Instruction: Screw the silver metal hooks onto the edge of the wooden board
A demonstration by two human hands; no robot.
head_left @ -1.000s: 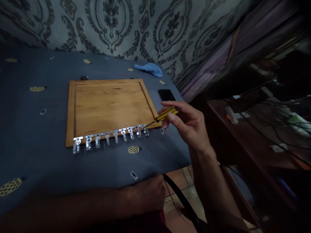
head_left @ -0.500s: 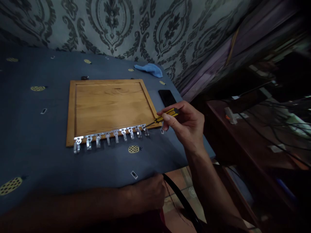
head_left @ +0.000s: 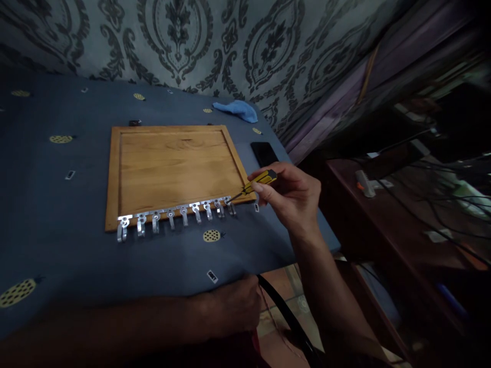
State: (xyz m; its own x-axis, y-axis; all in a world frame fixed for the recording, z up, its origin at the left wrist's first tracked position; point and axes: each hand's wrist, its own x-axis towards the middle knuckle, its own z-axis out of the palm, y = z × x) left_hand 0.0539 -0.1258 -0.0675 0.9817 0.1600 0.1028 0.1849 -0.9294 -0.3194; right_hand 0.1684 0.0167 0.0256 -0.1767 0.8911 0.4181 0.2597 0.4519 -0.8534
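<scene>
A wooden board (head_left: pixel 174 166) with a raised frame lies flat on a blue tablecloth (head_left: pixel 57 255). Along its near edge runs a row of several metal hooks (head_left: pixel 176 214). My right hand (head_left: pixel 293 197) pinches a yellow and black screwdriver (head_left: pixel 258 181), whose tip touches the rightmost hook (head_left: pixel 230 203). My left hand (head_left: pixel 232 306) rests in shadow at the table's near edge with its fingers curled, and I cannot make out anything in them.
A black phone (head_left: pixel 264 153) lies right of the board, and a blue cloth (head_left: pixel 236 110) sits near the patterned wall. A black strap (head_left: pixel 286 317) hangs off the table's front edge. To the right stands a dark wooden shelf (head_left: pixel 383 214) with cables.
My right hand has drawn slightly left and closer to the board, and its fingers have turned on the screwdriver handle. The left hand has stayed put.
</scene>
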